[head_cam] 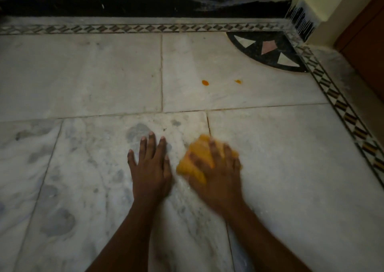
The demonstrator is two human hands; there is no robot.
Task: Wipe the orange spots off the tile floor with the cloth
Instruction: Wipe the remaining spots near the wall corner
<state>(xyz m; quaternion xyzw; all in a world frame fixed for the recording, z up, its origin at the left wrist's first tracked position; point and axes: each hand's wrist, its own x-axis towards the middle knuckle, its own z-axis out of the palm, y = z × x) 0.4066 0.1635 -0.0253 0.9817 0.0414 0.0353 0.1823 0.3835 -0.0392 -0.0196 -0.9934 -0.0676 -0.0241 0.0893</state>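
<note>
Head view — right hand (216,168), blurred, seemingly presses the cloth (195,157); left hand (150,165) spread flat.

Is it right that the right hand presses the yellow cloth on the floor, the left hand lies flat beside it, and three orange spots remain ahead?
Not quite: the head view shows two orange spots, one and another, not three. The rest holds: the right hand presses the yellow cloth on the marble floor, the left hand flat beside it.
</note>
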